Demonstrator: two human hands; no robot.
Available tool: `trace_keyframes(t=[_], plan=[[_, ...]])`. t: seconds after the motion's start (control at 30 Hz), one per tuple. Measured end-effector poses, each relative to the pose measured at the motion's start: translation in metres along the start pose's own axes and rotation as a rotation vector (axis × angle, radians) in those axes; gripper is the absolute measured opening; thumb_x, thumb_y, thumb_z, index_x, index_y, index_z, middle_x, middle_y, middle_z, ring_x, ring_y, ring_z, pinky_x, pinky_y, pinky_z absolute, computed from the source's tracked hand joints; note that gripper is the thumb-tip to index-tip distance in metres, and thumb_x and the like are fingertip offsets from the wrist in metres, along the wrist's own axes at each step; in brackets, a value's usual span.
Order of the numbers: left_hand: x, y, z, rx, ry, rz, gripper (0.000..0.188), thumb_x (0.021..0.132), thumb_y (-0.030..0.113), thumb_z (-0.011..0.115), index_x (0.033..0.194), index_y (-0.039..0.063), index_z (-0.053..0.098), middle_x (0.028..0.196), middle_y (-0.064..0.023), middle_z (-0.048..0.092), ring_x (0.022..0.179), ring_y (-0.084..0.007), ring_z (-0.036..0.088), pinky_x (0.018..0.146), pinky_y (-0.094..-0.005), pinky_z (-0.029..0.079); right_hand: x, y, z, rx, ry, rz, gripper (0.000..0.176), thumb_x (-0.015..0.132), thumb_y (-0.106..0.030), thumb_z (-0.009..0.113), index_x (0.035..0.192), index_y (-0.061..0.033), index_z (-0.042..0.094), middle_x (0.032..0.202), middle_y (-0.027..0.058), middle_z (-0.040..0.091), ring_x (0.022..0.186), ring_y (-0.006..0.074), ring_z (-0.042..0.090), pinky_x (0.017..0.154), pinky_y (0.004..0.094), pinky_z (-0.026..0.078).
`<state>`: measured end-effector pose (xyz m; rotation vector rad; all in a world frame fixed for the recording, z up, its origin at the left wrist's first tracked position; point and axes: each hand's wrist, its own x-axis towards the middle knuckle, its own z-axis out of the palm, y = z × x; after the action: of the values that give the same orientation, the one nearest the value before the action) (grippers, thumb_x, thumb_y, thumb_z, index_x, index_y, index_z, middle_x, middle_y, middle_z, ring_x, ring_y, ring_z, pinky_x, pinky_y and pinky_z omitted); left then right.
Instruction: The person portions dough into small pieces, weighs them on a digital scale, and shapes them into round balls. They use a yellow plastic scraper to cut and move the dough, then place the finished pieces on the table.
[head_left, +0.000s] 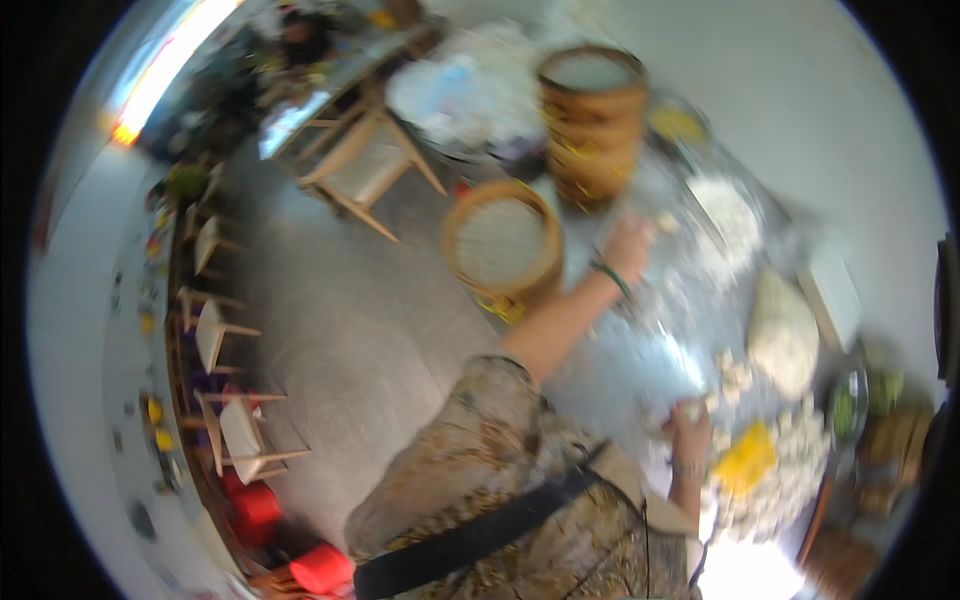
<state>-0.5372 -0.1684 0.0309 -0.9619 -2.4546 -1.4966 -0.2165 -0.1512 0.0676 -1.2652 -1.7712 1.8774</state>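
My left hand (630, 244), wearing a green bracelet, reaches across the metal worktable (615, 375) beside the bamboo steamers. A small dough piece (666, 221) lies just past its fingertips; motion blur hides whether the fingers hold anything. Nearer my body, my right hand (688, 424) is curled around a small pale piece, seemingly dough (694, 410). Close to it are several loose dough pieces (731, 375). Many more small pieces (787, 465) cover the area to the right, with a yellow scraper-like item (746, 457) on them. A large dough mass (784, 334) rests farther up.
An uncovered bamboo steamer (502, 244) sits at the table's left edge. Behind it rises a steamer stack (592, 127). A flour heap (727, 217) has a flat blade (705, 214) against it. A white box (831, 300) stands along the wall. Wooden chairs (367, 161) occupy the floor at left.
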Motion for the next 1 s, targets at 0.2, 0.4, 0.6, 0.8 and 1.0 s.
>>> trace_keyframes(t=[0.2, 0.4, 0.6, 0.8, 1.0], plan=[[-0.013, -0.026, 0.012, 0.098, -0.158, 0.193, 0.019, 0.071, 0.008, 0.06, 0.09, 0.006, 0.06, 0.096, -0.0154, 0.057, 0.092, -0.0367, 0.053, 0.083, -0.0446, 0.042, 0.007, 0.013, -0.013, 0.013, 0.03, 0.036, 0.012, 0.077, -0.009, 0.064, 0.085, -0.0026, 0.058, 0.062, 0.0032, 0.058, 0.053, 0.0102, 0.056, 0.053, 0.0238, 0.044], [0.02, -0.02, 0.02, 0.426, -0.198, 0.11, 0.032, 0.077, 0.015, 0.058, 0.109, 0.01, 0.058, 0.111, -0.013, 0.056, 0.109, -0.0317, 0.047, 0.092, -0.047, 0.035, 0.012, 0.019, -0.014, 0.084, 0.025, 0.022, 0.011, 0.076, -0.008, 0.064, 0.085, -0.0034, 0.058, 0.06, 0.0034, 0.058, 0.053, 0.0104, 0.056, 0.052, 0.0234, 0.042], [0.028, 0.005, 0.061, 0.549, -0.394, 0.177, 0.028, 0.073, 0.017, 0.057, 0.101, 0.015, 0.061, 0.108, -0.0088, 0.06, 0.105, -0.0281, 0.053, 0.088, -0.0481, 0.037, 0.009, 0.019, -0.014, 0.062, 0.034, 0.047, 0.012, 0.076, -0.009, 0.064, 0.085, -0.0036, 0.058, 0.061, 0.0029, 0.058, 0.053, 0.0102, 0.056, 0.051, 0.0246, 0.042], [-0.069, 0.075, 0.038, -0.17, -0.747, 0.271, 0.022, 0.08, 0.023, 0.056, 0.093, 0.006, 0.062, 0.082, -0.0147, 0.062, 0.078, -0.0334, 0.059, 0.069, -0.04, 0.046, 0.014, 0.019, -0.012, -0.019, 0.058, 0.103, 0.034, 0.073, -0.007, 0.068, 0.104, -0.0022, 0.055, 0.073, 0.006, 0.062, 0.062, 0.0124, 0.059, 0.057, 0.0262, 0.046], [-0.142, 0.102, -0.004, -0.308, -1.274, 0.184, 0.03, 0.087, 0.029, 0.053, 0.105, 0.006, 0.056, 0.072, -0.0123, 0.061, 0.066, -0.0286, 0.059, 0.063, -0.0374, 0.045, 0.016, 0.021, 0.006, -0.274, 0.069, -0.309, 0.076, 0.065, -0.008, 0.074, 0.131, -0.0037, 0.037, 0.111, 0.012, 0.058, 0.093, 0.0203, 0.059, 0.077, 0.0317, 0.049]])
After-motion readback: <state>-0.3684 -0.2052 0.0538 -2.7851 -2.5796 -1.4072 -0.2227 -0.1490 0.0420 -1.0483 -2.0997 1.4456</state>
